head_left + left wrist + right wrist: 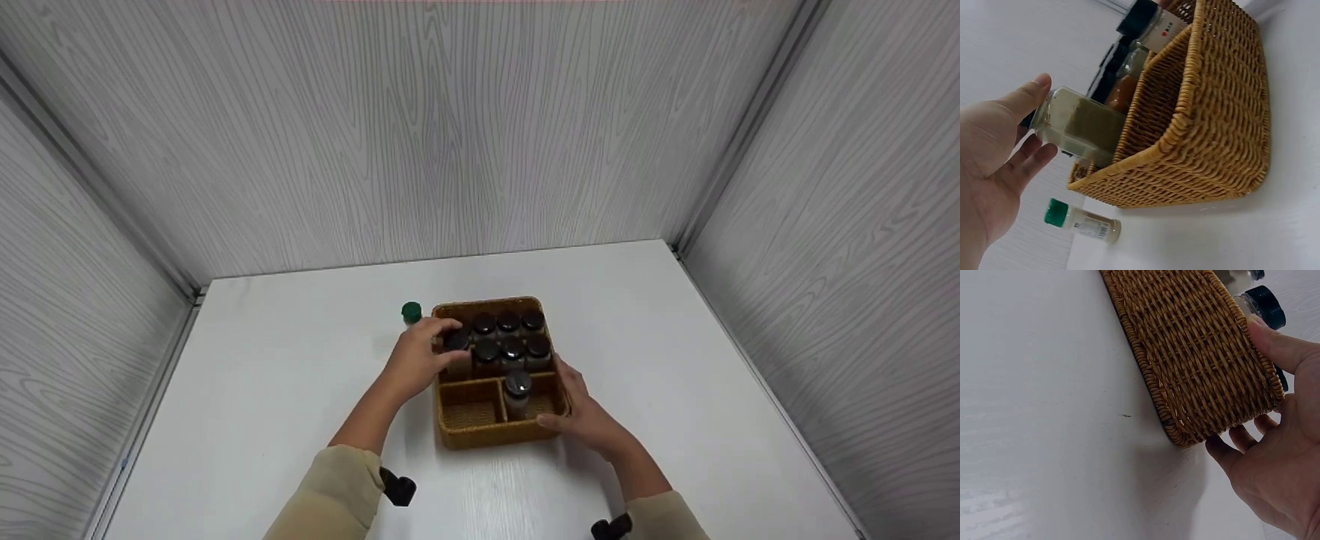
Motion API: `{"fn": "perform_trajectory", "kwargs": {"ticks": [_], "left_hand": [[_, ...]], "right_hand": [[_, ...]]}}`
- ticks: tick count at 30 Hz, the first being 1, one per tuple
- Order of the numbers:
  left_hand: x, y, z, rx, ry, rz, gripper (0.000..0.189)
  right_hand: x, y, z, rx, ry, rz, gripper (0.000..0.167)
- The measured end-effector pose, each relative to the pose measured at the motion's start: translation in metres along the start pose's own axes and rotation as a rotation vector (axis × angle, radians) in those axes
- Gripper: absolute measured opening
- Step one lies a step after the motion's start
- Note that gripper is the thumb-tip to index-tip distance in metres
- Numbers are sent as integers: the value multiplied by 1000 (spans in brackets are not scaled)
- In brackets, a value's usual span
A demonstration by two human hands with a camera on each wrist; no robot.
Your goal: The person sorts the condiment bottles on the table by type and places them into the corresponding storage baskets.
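My left hand [415, 361] pinches a clear spice jar [1081, 124] with a dark lid between thumb and fingers. The jar holds a greenish-beige powder, and its lower end overlaps the left part of the wicker basket [495, 437]. Tilted in the left wrist view, the basket has woven dividers. My right hand [589, 422] grips the basket's front right corner, thumb over the rim and fingers along the right side. Several dark-lidded jars [512, 349] stand in two rows in the back compartment. Another jar [517, 388] with a dark lid stands in the front right compartment.
A small bottle [1086, 221] with a green cap stands on the white table [300, 390], just left of the basket's back left corner. Grey wood-grain panels [450, 135] enclose the table at the back and both sides.
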State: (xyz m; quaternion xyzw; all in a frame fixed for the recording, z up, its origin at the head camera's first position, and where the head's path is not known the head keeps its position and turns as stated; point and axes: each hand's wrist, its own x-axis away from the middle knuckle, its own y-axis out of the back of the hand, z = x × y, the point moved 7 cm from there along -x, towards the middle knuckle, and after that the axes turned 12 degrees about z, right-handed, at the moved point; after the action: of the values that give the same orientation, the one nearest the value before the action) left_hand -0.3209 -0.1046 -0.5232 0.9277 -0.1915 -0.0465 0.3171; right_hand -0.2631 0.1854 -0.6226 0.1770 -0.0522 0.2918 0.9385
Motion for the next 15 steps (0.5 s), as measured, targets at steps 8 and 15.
{"fn": "perform_trajectory", "kwargs": {"ticks": [8, 15], "left_hand": [[-8, -14, 19, -1, 37, 1, 48], [-11, -20, 25, 17, 53, 3, 48]], "right_hand": [[-1, -2, -3, 10, -37, -2, 115], [1, -1, -1, 7, -32, -3, 115]]}}
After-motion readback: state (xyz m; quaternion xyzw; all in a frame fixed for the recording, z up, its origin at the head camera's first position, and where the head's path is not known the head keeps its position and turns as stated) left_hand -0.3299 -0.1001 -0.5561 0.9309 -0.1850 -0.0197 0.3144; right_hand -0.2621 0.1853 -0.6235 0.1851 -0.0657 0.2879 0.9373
